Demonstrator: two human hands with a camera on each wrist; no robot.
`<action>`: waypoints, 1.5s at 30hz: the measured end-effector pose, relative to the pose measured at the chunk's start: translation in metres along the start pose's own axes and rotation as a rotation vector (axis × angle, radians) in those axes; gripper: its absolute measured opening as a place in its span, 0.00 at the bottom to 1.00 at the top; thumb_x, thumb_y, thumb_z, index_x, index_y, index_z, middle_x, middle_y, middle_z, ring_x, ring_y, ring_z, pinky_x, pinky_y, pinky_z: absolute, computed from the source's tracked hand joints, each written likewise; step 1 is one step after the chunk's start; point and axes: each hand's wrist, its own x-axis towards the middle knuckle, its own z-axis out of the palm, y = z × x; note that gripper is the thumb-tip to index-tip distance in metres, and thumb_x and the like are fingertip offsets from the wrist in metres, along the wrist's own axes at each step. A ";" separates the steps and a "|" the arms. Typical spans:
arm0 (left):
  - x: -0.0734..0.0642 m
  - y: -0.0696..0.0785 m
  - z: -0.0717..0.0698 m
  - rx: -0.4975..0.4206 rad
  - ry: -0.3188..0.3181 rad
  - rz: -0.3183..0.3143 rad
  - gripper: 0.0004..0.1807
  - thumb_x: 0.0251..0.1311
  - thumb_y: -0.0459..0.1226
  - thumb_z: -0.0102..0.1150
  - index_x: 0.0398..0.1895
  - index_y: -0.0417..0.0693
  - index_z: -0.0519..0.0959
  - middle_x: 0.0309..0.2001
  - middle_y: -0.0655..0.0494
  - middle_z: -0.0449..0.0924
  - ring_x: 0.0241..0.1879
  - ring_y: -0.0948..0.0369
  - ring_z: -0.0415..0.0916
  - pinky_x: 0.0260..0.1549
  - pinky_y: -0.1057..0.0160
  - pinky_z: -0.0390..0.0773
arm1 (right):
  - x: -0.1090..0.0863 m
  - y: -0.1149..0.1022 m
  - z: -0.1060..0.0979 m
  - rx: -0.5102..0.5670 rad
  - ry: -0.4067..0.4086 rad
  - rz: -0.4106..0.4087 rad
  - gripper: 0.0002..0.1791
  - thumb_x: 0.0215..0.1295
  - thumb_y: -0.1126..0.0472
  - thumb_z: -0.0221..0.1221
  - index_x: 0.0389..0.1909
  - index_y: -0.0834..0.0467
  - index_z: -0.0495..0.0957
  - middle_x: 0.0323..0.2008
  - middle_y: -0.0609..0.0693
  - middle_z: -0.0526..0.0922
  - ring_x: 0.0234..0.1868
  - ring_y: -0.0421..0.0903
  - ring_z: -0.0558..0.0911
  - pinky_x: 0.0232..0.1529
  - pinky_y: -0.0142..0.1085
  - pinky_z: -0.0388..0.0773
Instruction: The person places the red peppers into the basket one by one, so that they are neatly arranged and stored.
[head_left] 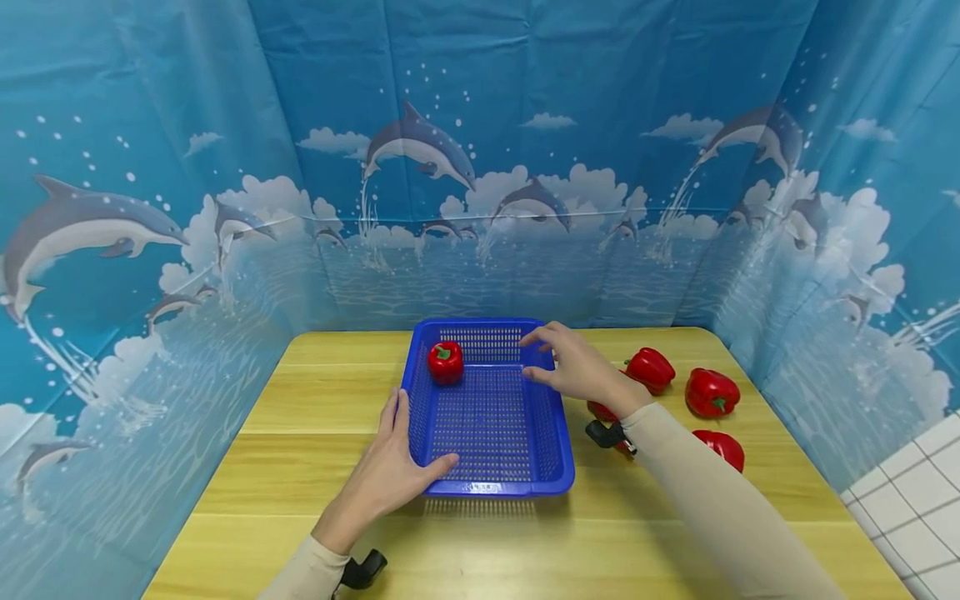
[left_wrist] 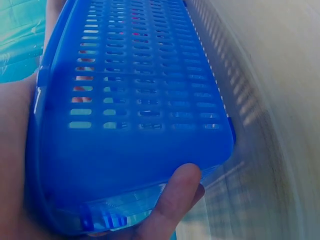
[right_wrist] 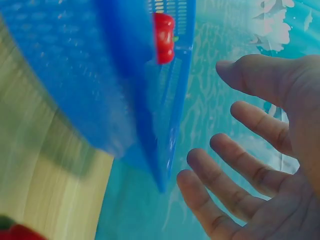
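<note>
A blue plastic basket (head_left: 495, 489) with slotted walls stands on the table. Inside its far left corner sits one red bell pepper (head_left: 446, 363), stem up. My left hand (head_left: 386, 477) holds the basket's near left corner, thumb over the front rim and fingers along the outside. In the left wrist view, fingertips (left_wrist: 182, 185) show at the end of the basket wall (left_wrist: 125, 160). Over the basket's right rim hovers my right hand (head_left: 576, 367), its fingers spread and loosely bent. The right wrist view shows that hand (right_wrist: 280, 200) with nothing in it.
Right of the basket lie several more red bell peppers, among them one at the back (head_left: 650, 371), one at the right (head_left: 712, 393) and one nearer (head_left: 723, 448) partly behind the sleeve. A dolphin-print curtain (head_left: 480, 250) hangs around the wooden table (head_left: 300, 467).
</note>
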 end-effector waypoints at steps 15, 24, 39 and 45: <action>0.001 -0.012 -0.001 -0.069 -0.022 0.038 0.79 0.65 0.70 0.78 1.00 0.49 0.36 1.00 0.47 0.31 0.93 0.30 0.57 0.84 0.24 0.70 | -0.038 0.046 -0.023 -0.029 0.051 0.066 0.27 0.80 0.51 0.76 0.73 0.54 0.84 0.71 0.62 0.84 0.72 0.69 0.85 0.70 0.69 0.87; -0.001 -0.014 0.001 -0.056 -0.006 0.018 0.77 0.66 0.70 0.77 1.00 0.51 0.37 1.00 0.46 0.34 0.93 0.30 0.56 0.84 0.23 0.69 | -0.054 0.076 -0.026 -0.099 0.039 0.068 0.30 0.77 0.47 0.78 0.73 0.55 0.85 0.74 0.66 0.83 0.71 0.71 0.85 0.69 0.72 0.85; -0.002 -0.016 0.001 -0.051 -0.009 0.022 0.77 0.67 0.70 0.77 1.00 0.50 0.36 1.00 0.45 0.34 0.93 0.30 0.56 0.85 0.24 0.68 | -0.058 0.101 -0.025 -0.143 -0.059 0.138 0.41 0.71 0.41 0.80 0.77 0.58 0.82 0.73 0.72 0.83 0.73 0.73 0.81 0.72 0.75 0.82; -0.002 -0.015 0.001 -0.051 -0.010 0.018 0.77 0.67 0.70 0.76 1.00 0.50 0.36 1.00 0.45 0.33 0.93 0.30 0.56 0.84 0.23 0.69 | -0.056 0.108 -0.022 -0.123 -0.101 0.134 0.42 0.71 0.40 0.80 0.77 0.60 0.82 0.71 0.69 0.87 0.69 0.69 0.86 0.70 0.71 0.85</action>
